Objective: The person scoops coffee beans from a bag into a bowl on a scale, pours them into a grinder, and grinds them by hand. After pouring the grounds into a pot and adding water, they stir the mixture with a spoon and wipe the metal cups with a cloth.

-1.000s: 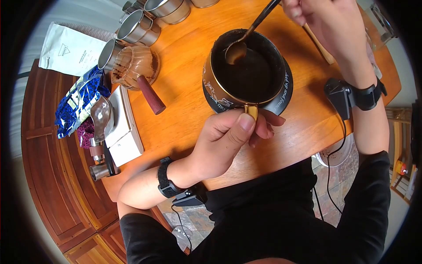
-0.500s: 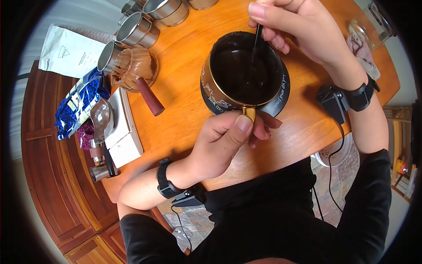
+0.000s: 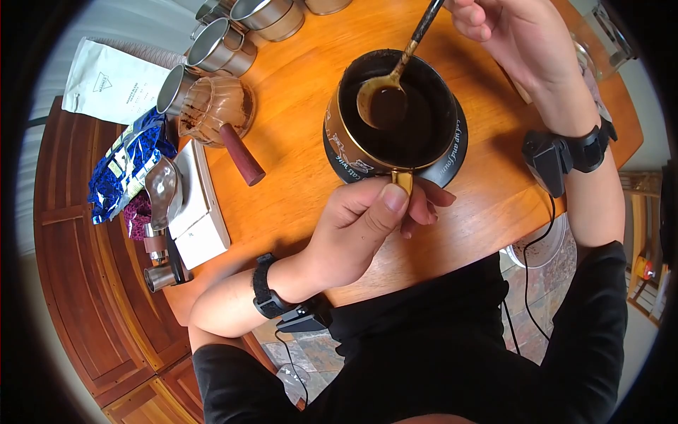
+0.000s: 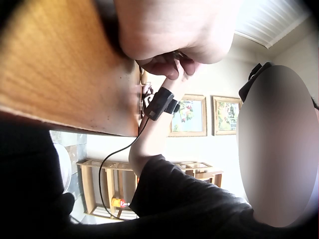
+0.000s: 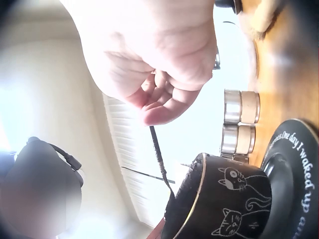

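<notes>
A black mug (image 3: 342, 145) with a gold rim and white cat drawings stands on a black saucer (image 3: 458, 147) with white lettering. My left hand (image 3: 364, 230) pinches the mug's gold handle (image 3: 402, 179) between thumb and fingers. Above the mug's opening, my right hand (image 3: 526, 60) holds a spoon (image 3: 417, 39) by the end of its dark handle. Brown liquid lies in the spoon's bowl (image 3: 385, 102), and the mug's inside is dark. In the right wrist view, the fingertips (image 5: 159, 117) of the right hand close around the spoon's handle.
To the left are a glass server (image 3: 215, 109) with a wooden handle (image 3: 242, 155), a white bag (image 3: 113, 81), a blue foil bag (image 3: 123, 173) and a white flat device (image 3: 201, 212). Metal cups (image 3: 222, 46) line the back. A cloth (image 5: 264, 17) lies at the right.
Half a second ago the spoon stood steeply down inside the mug; now it is raised and tilted, its bowl showing brown liquid. The right hand has moved back and rightward. The left hand holds still.
</notes>
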`<state>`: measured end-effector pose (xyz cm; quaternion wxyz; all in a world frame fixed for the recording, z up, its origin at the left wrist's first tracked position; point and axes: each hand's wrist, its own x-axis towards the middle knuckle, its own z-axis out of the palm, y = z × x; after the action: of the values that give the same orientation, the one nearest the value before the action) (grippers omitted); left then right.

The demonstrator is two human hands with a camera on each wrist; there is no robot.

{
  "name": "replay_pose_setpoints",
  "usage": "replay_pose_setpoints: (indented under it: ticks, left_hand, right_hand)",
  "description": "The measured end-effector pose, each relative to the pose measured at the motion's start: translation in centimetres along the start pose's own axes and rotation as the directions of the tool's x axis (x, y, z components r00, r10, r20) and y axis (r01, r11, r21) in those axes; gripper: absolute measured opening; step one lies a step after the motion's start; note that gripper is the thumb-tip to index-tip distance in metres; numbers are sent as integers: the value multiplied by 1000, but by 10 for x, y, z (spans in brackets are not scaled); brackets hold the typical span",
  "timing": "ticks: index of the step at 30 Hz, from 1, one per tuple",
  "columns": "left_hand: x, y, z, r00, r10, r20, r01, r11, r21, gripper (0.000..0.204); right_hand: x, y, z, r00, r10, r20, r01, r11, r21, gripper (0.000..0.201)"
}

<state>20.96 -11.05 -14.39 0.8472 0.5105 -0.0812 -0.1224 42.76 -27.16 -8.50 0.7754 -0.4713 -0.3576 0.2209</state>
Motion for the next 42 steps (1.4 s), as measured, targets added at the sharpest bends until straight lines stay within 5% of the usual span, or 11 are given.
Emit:
replay_pose_setpoints:
  ticks: [5,12,15,19,23,27,31,34,42]
  left_hand:
    - [0,1,1,1000,-4,-9,4,1000,-3,39]
    - [0,0,0,1000,-6,-7,6,1000,-12,39]
    - [0,0,2,1000,-6,-24,6,1000,-9,39]
    - [-1,1,1,999,-43,13,43,999,14,40]
    - [0,-1,1,1000,-15,-6,15,1000,-2,39]
    - [0,0,2,1000,-12,-8,12,1000,-5,39]
    - [-1,2,2,999,-45,5,44,999,27,41]
    - [-1,1,2,999,-42,-4,42,999,7,41]
    - [-1,2,1,999,-50,15,50,999,1,40]
  right_hand:
    - [-2,-6,5,998,-53,-43,56,997,54,21]
    - [-5,-8,9,972,-210,102,226,958,-178,18]
    - [-5,-4,14,935,-315,165,356,825,-439,14]
    - [-8,2,18,846,-439,302,530,637,-560,11]
    - [-12,-14,24,940,-244,239,341,663,-666,13]
    - [-15,-20,40,989,148,20,-116,845,-522,18]
    - [-8,-2,24,967,244,-72,-254,931,-263,21]
    - [-8,-11,20,979,186,-88,-190,981,-43,21]
    - [-3,-10,4,997,-58,-57,56,998,-22,18]
